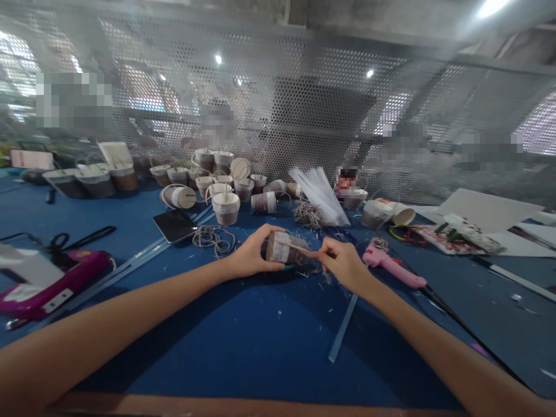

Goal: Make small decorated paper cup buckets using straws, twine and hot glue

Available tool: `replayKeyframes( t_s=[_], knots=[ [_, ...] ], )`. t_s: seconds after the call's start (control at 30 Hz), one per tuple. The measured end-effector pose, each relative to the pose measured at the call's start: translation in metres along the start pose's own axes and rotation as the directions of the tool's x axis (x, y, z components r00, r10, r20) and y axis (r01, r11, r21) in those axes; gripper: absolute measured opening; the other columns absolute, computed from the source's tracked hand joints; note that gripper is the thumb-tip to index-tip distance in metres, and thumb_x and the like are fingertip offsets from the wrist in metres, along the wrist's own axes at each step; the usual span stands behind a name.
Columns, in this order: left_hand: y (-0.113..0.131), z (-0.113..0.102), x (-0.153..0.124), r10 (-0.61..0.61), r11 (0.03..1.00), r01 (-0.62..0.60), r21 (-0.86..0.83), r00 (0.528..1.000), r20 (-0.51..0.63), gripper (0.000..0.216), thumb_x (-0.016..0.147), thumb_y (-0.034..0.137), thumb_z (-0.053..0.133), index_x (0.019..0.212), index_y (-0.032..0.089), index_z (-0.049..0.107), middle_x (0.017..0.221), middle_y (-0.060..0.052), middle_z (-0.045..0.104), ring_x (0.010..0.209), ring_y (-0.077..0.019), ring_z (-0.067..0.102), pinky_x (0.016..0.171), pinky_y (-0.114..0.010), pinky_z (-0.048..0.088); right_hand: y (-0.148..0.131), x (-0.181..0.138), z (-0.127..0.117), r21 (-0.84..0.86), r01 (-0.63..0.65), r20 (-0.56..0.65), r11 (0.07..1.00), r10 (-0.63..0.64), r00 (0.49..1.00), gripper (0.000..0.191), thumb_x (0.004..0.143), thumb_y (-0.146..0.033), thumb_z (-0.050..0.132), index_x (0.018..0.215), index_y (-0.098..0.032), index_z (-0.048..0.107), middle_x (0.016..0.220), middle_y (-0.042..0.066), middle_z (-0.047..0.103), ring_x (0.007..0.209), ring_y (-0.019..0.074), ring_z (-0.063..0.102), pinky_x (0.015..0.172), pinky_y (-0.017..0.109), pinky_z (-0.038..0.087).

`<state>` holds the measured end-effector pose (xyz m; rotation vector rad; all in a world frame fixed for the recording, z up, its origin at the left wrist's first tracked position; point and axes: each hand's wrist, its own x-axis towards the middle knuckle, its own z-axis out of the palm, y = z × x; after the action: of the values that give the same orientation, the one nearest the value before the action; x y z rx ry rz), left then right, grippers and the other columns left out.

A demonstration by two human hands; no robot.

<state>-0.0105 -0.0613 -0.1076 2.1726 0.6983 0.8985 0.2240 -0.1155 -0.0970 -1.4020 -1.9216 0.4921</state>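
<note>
My left hand [252, 255] is wrapped round a small paper cup [284, 248] lying on its side, partly covered with brown twine, just above the blue table [243, 336]. My right hand [345, 263] is pinched on a thin strand of twine [299, 249] that runs across the cup's side. Both hands meet at the middle of the table. A pink glue gun [391, 263] lies just right of my right hand.
Several finished twine-wrapped cups [226, 205] stand at the back by a perforated metal screen. A phone [175, 225], a coil of twine [212, 237], clear glue sticks [321, 197], a loose glue stick [343, 327], black scissors [78, 238] and a magenta tool [52, 278] lie around.
</note>
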Motion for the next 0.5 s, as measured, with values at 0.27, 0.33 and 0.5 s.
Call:
replayKeyframes(
  t_s=[0.27, 0.33, 0.5],
  knots=[
    [0.0024, -0.0016, -0.0009, 0.063, 0.994, -0.064, 0.084, 0.998, 0.009, 0.061, 0.064, 0.026, 0.072, 0.118, 0.022, 0.043, 0.118, -0.008, 0.046, 0.111, -0.0235, 0.048, 0.092, -0.040, 0.045, -0.0025, -0.0008, -0.0014, -0.040, -0.020, 0.068, 0.999, 0.022, 0.997, 0.033, 0.085, -0.043, 0.050, 0.063, -0.020, 0.043, 0.046, -0.002, 0.057, 0.040, 0.0110, 0.050, 0.045, 0.022, 0.035],
    [0.0015, -0.0014, -0.0010, 0.087, 0.991, -0.087, 0.098, 0.996, 0.008, 0.061, 0.064, 0.027, 0.072, 0.118, 0.022, 0.043, 0.117, -0.008, 0.047, 0.111, -0.0233, 0.048, 0.092, -0.040, 0.045, -0.0042, -0.0002, -0.0030, -0.082, 0.002, 0.070, 0.997, 0.004, 0.998, 0.031, 0.086, -0.040, 0.048, 0.062, -0.020, 0.044, 0.046, -0.002, 0.058, 0.041, 0.0110, 0.051, 0.047, 0.022, 0.035],
    [-0.0001, -0.0006, -0.0013, 0.142, 0.984, -0.142, 0.106, 0.990, 0.011, 0.062, 0.064, 0.028, 0.073, 0.118, 0.021, 0.043, 0.115, -0.008, 0.047, 0.109, -0.0229, 0.049, 0.091, -0.039, 0.046, -0.0044, 0.0006, -0.0061, -0.158, 0.050, 0.101, 0.986, -0.035, 0.994, 0.035, 0.091, -0.032, 0.036, 0.060, -0.020, 0.046, 0.045, -0.001, 0.057, 0.046, 0.0123, 0.055, 0.054, 0.024, 0.037]
  ],
)
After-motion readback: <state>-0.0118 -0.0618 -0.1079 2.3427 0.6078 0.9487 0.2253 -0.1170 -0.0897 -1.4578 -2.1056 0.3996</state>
